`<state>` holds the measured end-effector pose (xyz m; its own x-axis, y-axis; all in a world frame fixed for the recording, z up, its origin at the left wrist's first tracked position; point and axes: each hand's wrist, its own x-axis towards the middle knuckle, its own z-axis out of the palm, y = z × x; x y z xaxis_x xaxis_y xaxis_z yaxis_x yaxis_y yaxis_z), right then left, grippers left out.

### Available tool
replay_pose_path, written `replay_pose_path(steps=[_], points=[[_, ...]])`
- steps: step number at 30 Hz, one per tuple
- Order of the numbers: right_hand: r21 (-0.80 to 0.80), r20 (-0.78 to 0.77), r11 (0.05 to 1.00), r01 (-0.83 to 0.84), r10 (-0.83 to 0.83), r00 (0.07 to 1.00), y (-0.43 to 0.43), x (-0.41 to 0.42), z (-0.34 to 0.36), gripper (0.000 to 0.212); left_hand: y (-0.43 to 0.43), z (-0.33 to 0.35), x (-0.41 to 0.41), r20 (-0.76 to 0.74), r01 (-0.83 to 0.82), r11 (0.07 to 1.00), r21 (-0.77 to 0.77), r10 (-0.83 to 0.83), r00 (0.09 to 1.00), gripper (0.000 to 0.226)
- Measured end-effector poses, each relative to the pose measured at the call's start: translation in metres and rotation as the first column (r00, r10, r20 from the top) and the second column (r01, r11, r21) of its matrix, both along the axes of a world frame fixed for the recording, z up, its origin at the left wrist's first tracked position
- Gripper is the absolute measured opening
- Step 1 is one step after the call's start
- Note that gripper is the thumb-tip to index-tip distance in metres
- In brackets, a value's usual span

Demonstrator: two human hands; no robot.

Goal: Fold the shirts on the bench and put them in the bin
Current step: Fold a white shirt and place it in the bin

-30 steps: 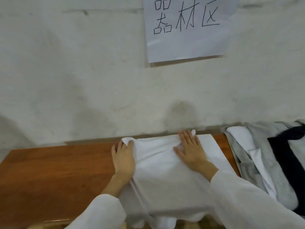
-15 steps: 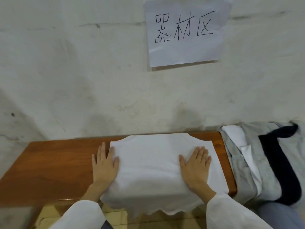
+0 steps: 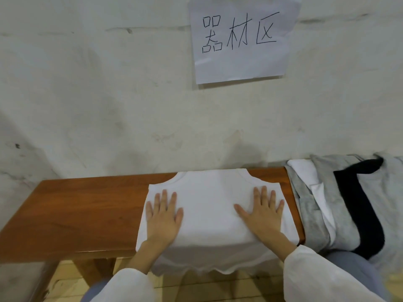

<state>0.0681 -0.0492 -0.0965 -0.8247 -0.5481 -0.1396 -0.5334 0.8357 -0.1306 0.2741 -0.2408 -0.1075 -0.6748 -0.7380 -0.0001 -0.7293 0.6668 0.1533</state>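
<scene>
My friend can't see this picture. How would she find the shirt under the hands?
Below the white paper sign on the wall runs a long brown wooden bench. Toward its right end lies a plain white cloth shirt, with the left hand and right hand flat on it. Unlike the rumpled grey, white and black clothes heap beside it, it is spread smooth.

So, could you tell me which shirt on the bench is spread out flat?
The white shirt, pressed flat under the left hand and right hand. The grey and black garments lie heaped at the right end of the bench.
</scene>
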Motion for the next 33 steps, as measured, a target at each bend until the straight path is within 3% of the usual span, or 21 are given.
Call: replay_pose_path(steps=[4, 6, 10, 15, 20, 22, 24, 27, 30, 33], points=[[0.006, -0.005, 1.0, -0.025, 0.025, 1.0, -0.012, -0.006, 0.0, 0.097, -0.011, 0.003, 0.002, 0.101, -0.117, 0.993, -0.001, 0.116, 0.988, 0.069], [0.004, -0.001, 0.998, -0.055, 0.055, 0.998, -0.019, -0.011, 0.0, 0.094, -0.015, 0.005, 0.002, 0.105, -0.15, 0.989, 0.014, 0.147, 0.984, 0.063], [0.003, -0.023, 0.997, -0.079, 0.079, 0.997, -0.022, -0.013, -0.002, 0.092, -0.013, 0.005, 0.006, 0.106, -0.14, 0.99, 0.012, 0.138, 0.985, 0.064], [-0.022, 0.011, 0.999, 0.032, -0.031, 0.999, -0.024, -0.011, -0.002, 0.098, -0.01, 0.006, 0.012, 0.16, -0.122, 0.992, -0.014, 0.123, 0.979, 0.066], [0.026, 0.075, 0.99, -0.136, 0.134, 0.988, -0.018, -0.027, 0.006, 0.099, -0.011, 0.012, 0.015, 0.205, -0.067, 0.996, 0.056, 0.055, 0.977, 0.071], [0.017, 0.133, 0.99, -0.143, 0.139, 0.981, -0.016, -0.032, 0.014, 0.093, -0.006, 0.018, 0.024, 0.202, -0.001, 1.0, 0.009, 0.0, 0.979, 0.08], [-0.055, 0.168, 0.987, -0.149, 0.156, 0.973, -0.012, -0.033, 0.026, 0.072, 0.012, 0.021, 0.029, 0.189, 0.087, 0.991, -0.103, -0.066, 0.98, 0.08], [-0.262, 0.133, 0.944, -0.201, 0.241, 0.961, -0.001, -0.016, 0.04, 0.035, 0.048, 0.015, 0.03, 0.126, 0.161, 0.986, -0.05, -0.154, 0.98, 0.079], [-0.267, 0.019, 0.916, -0.3, 0.317, 0.948, 0.011, 0.015, 0.037, 0.029, 0.059, 0.002, 0.032, 0.095, 0.088, 0.996, 0.023, -0.09, 0.991, 0.097], [-0.182, -0.074, 0.942, -0.282, 0.273, 0.959, 0.03, 0.04, 0.015, 0.042, 0.046, 0.001, 0.031, 0.108, 0.092, 0.996, 0.008, -0.092, 0.99, 0.097]])
